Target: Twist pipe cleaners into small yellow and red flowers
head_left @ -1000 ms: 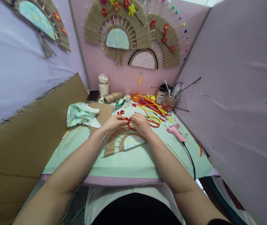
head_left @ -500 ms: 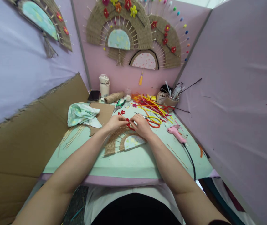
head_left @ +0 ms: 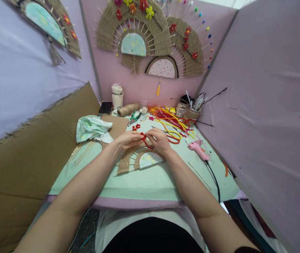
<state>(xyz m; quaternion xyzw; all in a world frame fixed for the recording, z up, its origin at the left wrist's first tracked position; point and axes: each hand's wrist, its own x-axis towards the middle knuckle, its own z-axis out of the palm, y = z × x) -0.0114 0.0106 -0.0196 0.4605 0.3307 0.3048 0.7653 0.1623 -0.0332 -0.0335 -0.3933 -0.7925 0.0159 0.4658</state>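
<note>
My left hand [head_left: 127,139] and my right hand [head_left: 159,139] meet over the middle of the green table [head_left: 150,182], both pinching a red pipe cleaner [head_left: 145,138] bent into small loops. Its loose end trails down between my hands. Under my hands lies a half-round jute-wound fan [head_left: 136,159] with a pale fabric centre and wooden skewer ribs. Just beyond my fingers rest some small red pipe-cleaner flowers [head_left: 136,126].
A heap of red, yellow and orange pipe cleaners [head_left: 172,121] and scissors [head_left: 165,132] lie to the right, with a pink glue gun [head_left: 198,149] and its cord. Folded cloth [head_left: 93,128], skewers [head_left: 82,153], a twine spool [head_left: 127,109], pliers, a bottle and tool cups stand behind.
My fingers have shifted slightly on the red pipe cleaner, and its loose end now hangs lower between my hands. The view has barely moved.
</note>
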